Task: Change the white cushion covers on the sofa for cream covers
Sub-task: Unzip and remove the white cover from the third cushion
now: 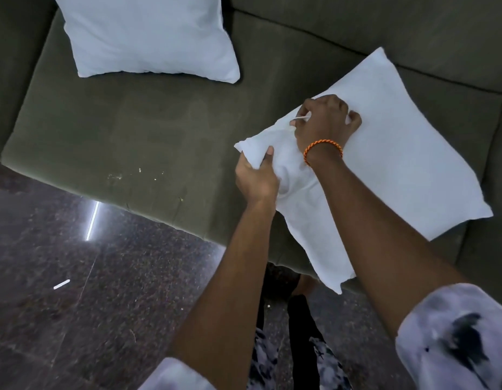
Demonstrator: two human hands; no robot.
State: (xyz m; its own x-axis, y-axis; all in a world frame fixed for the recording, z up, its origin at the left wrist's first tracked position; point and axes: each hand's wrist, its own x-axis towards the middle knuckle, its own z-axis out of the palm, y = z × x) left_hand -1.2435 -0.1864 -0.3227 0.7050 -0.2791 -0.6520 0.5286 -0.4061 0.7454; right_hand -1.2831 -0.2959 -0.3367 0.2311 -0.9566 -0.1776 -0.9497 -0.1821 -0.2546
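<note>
Gripping crumpled white cushion, both hands.

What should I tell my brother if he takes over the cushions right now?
Left hand grips the near corner of the white cushion lying on the sofa. Right hand pinches the cover's edge near that corner.
Second white cushion leans at the sofa back, untouched.
Done: no cover off yet.
Left: strip both covers, fit cream ones; none in view.
</note>
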